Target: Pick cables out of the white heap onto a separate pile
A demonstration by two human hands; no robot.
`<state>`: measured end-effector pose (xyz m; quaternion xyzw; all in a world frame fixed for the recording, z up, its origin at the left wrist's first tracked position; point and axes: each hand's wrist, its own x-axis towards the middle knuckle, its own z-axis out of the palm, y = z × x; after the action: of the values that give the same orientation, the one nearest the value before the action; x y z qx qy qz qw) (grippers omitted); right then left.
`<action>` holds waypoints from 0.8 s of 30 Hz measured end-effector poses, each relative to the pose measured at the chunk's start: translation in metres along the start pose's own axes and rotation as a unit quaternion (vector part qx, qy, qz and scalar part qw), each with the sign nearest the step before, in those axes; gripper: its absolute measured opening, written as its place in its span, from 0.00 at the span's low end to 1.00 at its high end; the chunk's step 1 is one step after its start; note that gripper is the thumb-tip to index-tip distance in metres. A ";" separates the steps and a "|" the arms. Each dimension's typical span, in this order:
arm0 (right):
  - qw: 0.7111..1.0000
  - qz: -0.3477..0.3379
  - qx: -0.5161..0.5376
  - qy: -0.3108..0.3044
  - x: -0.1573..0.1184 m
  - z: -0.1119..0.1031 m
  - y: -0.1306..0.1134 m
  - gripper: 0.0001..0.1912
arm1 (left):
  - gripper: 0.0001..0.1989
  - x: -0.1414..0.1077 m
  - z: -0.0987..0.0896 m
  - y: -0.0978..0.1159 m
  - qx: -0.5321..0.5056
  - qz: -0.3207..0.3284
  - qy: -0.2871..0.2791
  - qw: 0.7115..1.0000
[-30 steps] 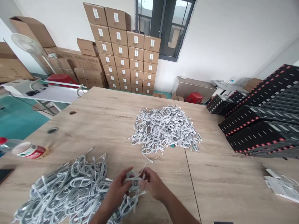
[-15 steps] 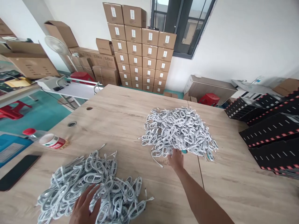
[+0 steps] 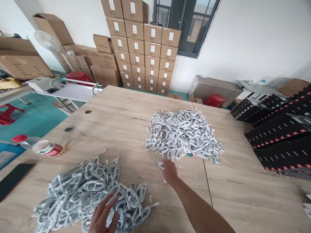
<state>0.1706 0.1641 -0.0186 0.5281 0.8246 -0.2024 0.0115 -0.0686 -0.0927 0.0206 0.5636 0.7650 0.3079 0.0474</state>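
My right hand (image 3: 169, 172) is closed on a coiled white cable (image 3: 161, 166), just in front of the far pile of cables (image 3: 186, 131). One end of that cable trails onto the wood below my fingers. My left hand (image 3: 104, 213) has its fingers apart over the near pile of coiled cables (image 3: 80, 191), at the bottom of the view. Whether its fingertips touch the coils, I cannot tell. Both piles are loose heaps of white bundles with small plugs sticking out.
The wooden table (image 3: 116, 119) carries a phone (image 3: 14, 178), a bottle with a red cap (image 3: 24, 139) and a labelled cup (image 3: 48, 148) at left. Black slotted trays (image 3: 279, 136) stand at the right. Stacked cartons (image 3: 143, 48) line the wall behind.
My right hand has drawn back from the edge of the far pile, moving left and nearer with a cable. My left hand has shifted right over the near pile.
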 end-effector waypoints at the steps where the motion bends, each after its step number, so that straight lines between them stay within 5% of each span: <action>1: 0.999 0.020 0.028 0.013 -0.010 0.004 0.005 0.15 | 0.18 -0.001 0.000 -0.001 -0.006 -0.004 0.000 1.000; 4: 0.976 0.111 0.174 0.069 -0.046 0.014 0.026 0.17 | 0.18 -0.003 0.000 -0.006 -0.015 0.003 0.007 1.000; 8: 0.869 0.220 0.419 0.147 -0.092 0.019 0.063 0.18 | 0.18 -0.002 -0.002 -0.009 -0.039 0.000 0.020 0.999; 12: 0.795 0.283 0.502 0.190 -0.121 0.012 0.078 0.19 | 0.18 -0.002 -0.001 -0.004 -0.120 -0.080 -0.006 0.990; 18: 0.781 0.249 0.538 0.196 -0.119 -0.008 0.025 0.18 | 0.22 -0.004 -0.005 0.018 -0.191 -0.177 -0.020 0.965; 24: 0.807 0.136 0.554 0.151 -0.104 -0.034 -0.035 0.16 | 0.25 -0.009 -0.015 0.015 -0.203 -0.208 -0.028 0.956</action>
<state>0.1927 0.0729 0.0477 0.5759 0.4833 -0.5385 -0.3805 -0.0594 -0.1041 0.0384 0.3786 0.7854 0.4241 0.2450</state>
